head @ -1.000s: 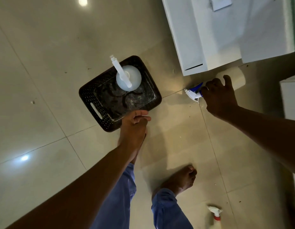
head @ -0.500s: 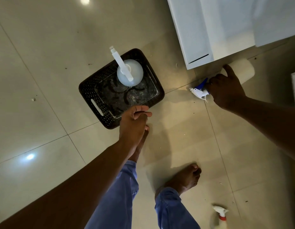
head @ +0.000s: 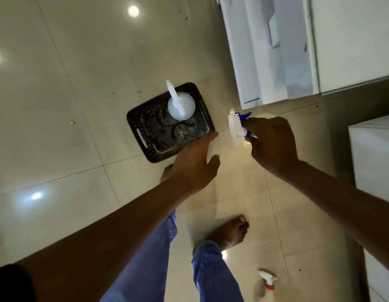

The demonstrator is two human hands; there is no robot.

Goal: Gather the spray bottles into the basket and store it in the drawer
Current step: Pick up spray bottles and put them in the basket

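A dark perforated basket (head: 145, 129) sits on the tiled floor with one white spray bottle (head: 180, 106) standing upright in its far corner. My right hand (head: 272, 142) is shut on a second spray bottle (head: 236, 125) with a white head and blue trigger, held in the air just right of the basket; its body is hidden by my fingers. My left hand (head: 194, 166) hovers open at the basket's near right corner, holding nothing. A third spray bottle (head: 268, 280) with a red collar lies on the floor near my right foot.
A white cabinet (head: 276, 51) with an open drawer stands at the upper right, and another white unit (head: 376, 162) lines the right edge. My bare feet and blue trousers (head: 211, 269) are below the basket. Open tiled floor (head: 58, 105) spreads to the left.
My right hand has lifted the blue-trigger bottle off the floor by the cabinet and carried it left toward the basket. My left hand has spread open near the basket's corner.
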